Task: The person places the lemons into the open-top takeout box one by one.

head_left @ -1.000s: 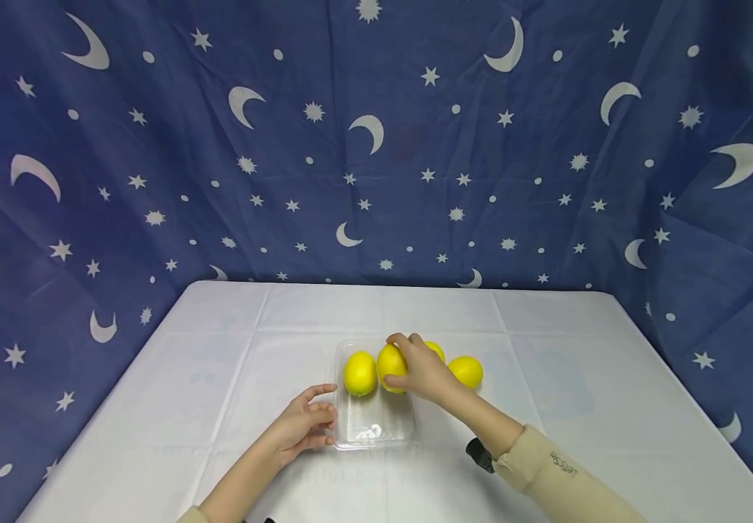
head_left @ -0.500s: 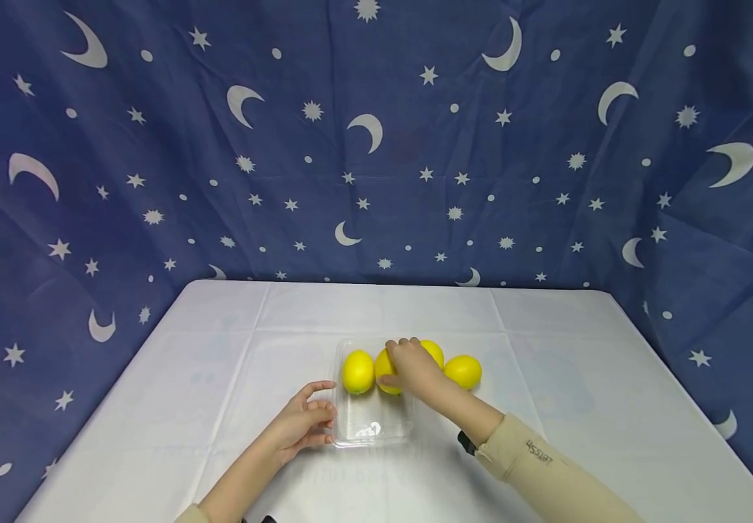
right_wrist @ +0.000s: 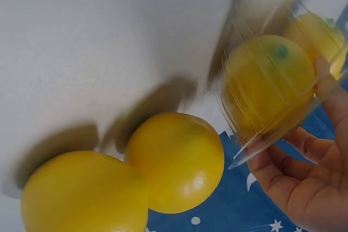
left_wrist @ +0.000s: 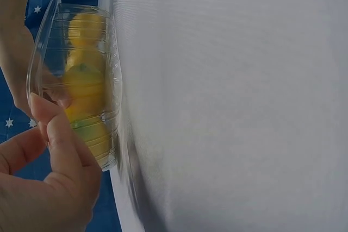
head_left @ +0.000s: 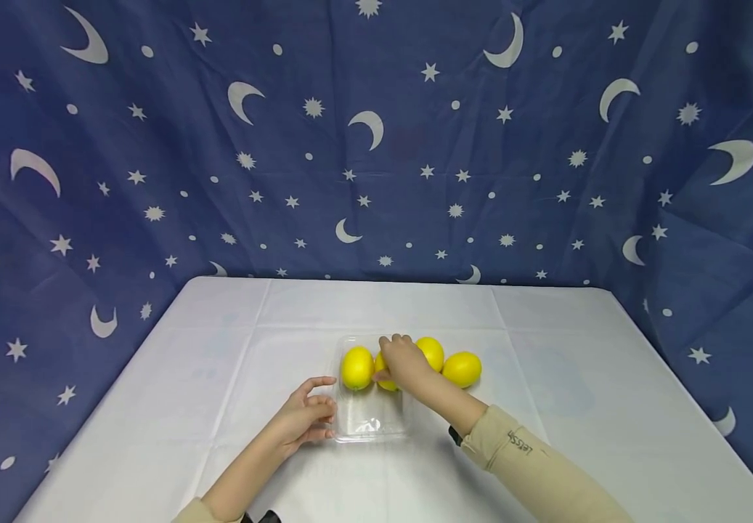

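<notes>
A clear plastic container (head_left: 371,428) lies on the white table with two lemons in its far half. The left lemon (head_left: 358,368) sits by itself against the other. My right hand (head_left: 410,365) reaches over the container's right rim and grips the second lemon (right_wrist: 269,82), thumb on its near side and fingers at its far side, covering much of it in the head view. At the left rim, my left hand (left_wrist: 60,156) pinches the container's edge between thumb and index finger. Just right of the container, a third lemon (head_left: 431,354) rests partly behind my right hand.
One more lemon (head_left: 462,370) touches the third one on its right. White cloth covers the table (head_left: 252,378), and a dark blue curtain (head_left: 415,218) with moons and stars hangs behind and at both sides.
My right hand has shifted slightly left and lower, settling the lemon in the container beside the left one. More of the third lemon shows now. The left hand stays at the rim.
</notes>
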Demonstrator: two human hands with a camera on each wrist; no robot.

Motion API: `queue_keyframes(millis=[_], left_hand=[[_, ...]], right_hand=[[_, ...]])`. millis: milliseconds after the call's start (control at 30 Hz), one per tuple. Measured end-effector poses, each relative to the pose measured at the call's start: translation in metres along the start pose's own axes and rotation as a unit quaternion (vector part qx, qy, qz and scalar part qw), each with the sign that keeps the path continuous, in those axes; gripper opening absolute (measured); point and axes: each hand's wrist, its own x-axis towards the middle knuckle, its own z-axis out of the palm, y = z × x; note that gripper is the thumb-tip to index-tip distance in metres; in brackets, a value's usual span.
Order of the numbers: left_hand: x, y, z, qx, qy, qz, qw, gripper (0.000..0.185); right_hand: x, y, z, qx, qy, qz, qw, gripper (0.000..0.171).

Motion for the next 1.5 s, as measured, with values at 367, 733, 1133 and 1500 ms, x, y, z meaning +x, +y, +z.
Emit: queue_keyframes(millis=[367,733,1133,1500], left_hand=[[0.004,0.008,0.001,-0.003,0.002,-0.006,1.0000,0.052],[0.003,0.008,0.002,-0.005,0.004,-0.007,1.0000,0.052],[-0.001,0.005,0.002,0.002,0.002,-0.007,1.0000,0.055],[-0.001,0.004,0.002,0.003,0.002,-0.005,1.0000,0.054]], right_hand=[[-0.001,-0.002,-0.005,-0.018,0.006,0.007,1.000,0.043],[-0.005,0.002,-0.009,0.047,0.035,-0.024,0.998,0.050],[-0.013,0.006,-0.009,0.112,0.036,-0.012,0.993,0.044],[-0.020,0.014,-0.018,0.151,0.058,-0.002,0.987,0.036]])
